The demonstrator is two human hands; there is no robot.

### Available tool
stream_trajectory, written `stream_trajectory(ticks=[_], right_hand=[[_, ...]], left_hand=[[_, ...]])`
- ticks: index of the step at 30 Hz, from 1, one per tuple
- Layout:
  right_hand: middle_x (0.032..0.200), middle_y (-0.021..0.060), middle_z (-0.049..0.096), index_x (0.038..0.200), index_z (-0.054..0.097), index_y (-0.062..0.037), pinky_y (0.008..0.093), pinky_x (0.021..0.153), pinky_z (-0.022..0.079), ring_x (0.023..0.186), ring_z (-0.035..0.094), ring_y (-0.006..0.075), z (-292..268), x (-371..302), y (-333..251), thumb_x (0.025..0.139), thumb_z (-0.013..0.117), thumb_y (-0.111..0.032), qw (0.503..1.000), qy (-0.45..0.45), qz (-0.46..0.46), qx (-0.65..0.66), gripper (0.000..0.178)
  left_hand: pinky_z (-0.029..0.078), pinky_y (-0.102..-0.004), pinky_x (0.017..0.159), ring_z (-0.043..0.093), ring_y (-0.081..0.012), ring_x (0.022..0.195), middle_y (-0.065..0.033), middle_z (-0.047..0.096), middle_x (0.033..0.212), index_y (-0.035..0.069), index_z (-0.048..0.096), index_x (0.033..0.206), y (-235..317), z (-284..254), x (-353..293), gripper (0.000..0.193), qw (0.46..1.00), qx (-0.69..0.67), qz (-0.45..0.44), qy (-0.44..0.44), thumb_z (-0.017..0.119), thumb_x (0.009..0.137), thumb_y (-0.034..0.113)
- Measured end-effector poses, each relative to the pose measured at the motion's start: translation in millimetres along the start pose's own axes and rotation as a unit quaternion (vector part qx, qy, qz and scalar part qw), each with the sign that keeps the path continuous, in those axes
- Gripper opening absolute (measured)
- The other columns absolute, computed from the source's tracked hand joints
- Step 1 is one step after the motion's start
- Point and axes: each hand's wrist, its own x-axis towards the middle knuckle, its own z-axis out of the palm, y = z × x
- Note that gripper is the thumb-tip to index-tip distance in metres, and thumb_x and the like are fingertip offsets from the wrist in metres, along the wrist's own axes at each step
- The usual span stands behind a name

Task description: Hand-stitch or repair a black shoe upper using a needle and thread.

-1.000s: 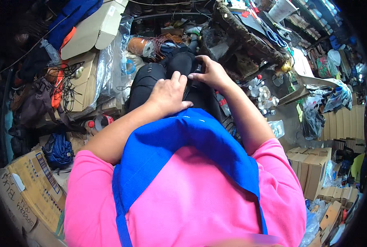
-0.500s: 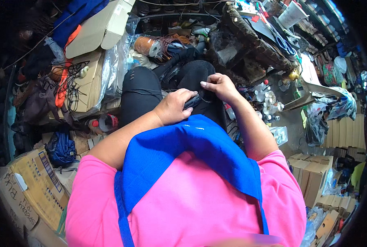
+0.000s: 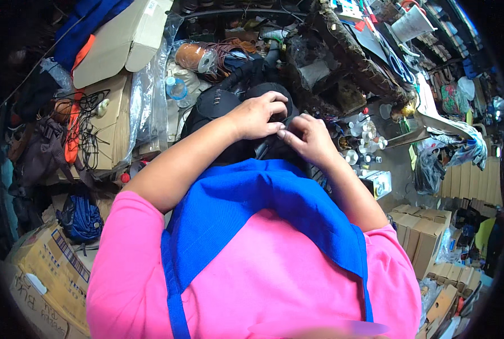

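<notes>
Above my lap, my left hand point(image 3: 256, 118) is closed, with its fingers bent toward my right hand. My right hand point(image 3: 313, 139) is closed in a pinch, thumb and forefinger together, close beside the left fingertips. Whatever they pinch is too small and dark to make out. Below and between the hands lies a dark object point(image 3: 262, 149), mostly hidden against my black trousers point(image 3: 215, 103). A blue apron point(image 3: 229, 195) covers my front up to the wrists.
Ahead stand an orange thread spool point(image 3: 195, 57) and a clear bottle point(image 3: 177, 88). Small bottles and jars point(image 3: 367, 138) crowd the right side. Cardboard point(image 3: 113, 127) with black cords lies at left; cardboard boxes point(image 3: 424, 237) are stacked at lower right. A worn dark bench point(image 3: 365, 56) stands front right.
My left hand has moved forward and right, off the dark object it gripped. My right hand has come slightly back and its fingers have curled in. My knees have drawn closer together.
</notes>
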Motion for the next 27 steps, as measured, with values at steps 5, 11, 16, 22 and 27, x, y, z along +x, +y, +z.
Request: stream_trajectory(ticks=[5, 11, 16, 22, 27], right_hand=[[0.077, 0.0175, 0.062, 0.074, 0.062, -0.0011, 0.0454, 0.067, 0.047, 0.073, 0.060, 0.0367, 7.0, 4.0, 8.7, 0.081, 0.063, -0.025, 0.994, -0.070, -0.088, 0.014, 0.025], [0.072, 0.0213, 0.056, 0.068, 0.054, 0.0013, 0.0449, 0.065, 0.046, 0.070, 0.057, 0.0375, -7.1, -1.4, 0.8, 0.080, 0.060, -0.017, 0.989, -0.126, -0.072, 0.000, 0.022], [0.067, 0.0137, 0.052, 0.071, 0.056, 0.0009, 0.0370, 0.059, 0.043, 0.065, 0.055, 0.0270, -32.5, -37.5, -1.7, 0.082, 0.065, -0.014, 0.990, -0.102, -0.036, 0.095, 0.021], [0.083, 0.0135, 0.062, 0.095, 0.069, -0.0063, 0.0363, 0.069, 0.051, 0.078, 0.063, 0.0286, -18.5, -28.4, 6.9, 0.079, 0.068, -0.014, 0.997, 0.005, -0.018, 0.080, 0.017], [0.085, 0.0144, 0.063, 0.099, 0.071, -0.0089, 0.0371, 0.070, 0.052, 0.077, 0.064, 0.0306, -12.8, -18.7, 10.1, 0.076, 0.066, -0.013, 1.000, -0.023, -0.016, 0.005, 0.023]], left_hand=[[0.046, -0.0383, 0.093, 0.053, -0.0309, 0.114, -0.0123, 0.049, 0.130, 0.008, 0.058, 0.100, -14.4, 15.1, 8.2, 0.026, 0.995, -0.083, -0.003, -0.047, 0.066, 0.078, 0.019], [0.041, -0.0398, 0.099, 0.047, -0.0310, 0.121, -0.0141, 0.048, 0.132, 0.009, 0.059, 0.099, -23.6, 20.7, 9.2, 0.025, 0.993, -0.112, 0.022, -0.031, 0.067, 0.078, 0.018], [0.039, -0.0388, 0.101, 0.048, -0.0299, 0.121, -0.0132, 0.049, 0.132, 0.009, 0.063, 0.099, -27.1, 12.4, 8.3, 0.024, 0.992, -0.121, -0.005, -0.038, 0.069, 0.077, 0.017], [0.044, -0.0348, 0.095, 0.053, -0.0258, 0.114, -0.0103, 0.047, 0.133, 0.014, 0.069, 0.100, -20.3, -21.5, 29.1, 0.024, 0.986, -0.032, 0.022, -0.159, 0.069, 0.077, 0.010], [0.047, -0.0324, 0.087, 0.056, -0.0224, 0.099, -0.0073, 0.048, 0.115, 0.016, 0.071, 0.097, -11.8, -30.4, 33.6, 0.027, 0.982, -0.023, -0.019, -0.186, 0.074, 0.071, 0.009]])
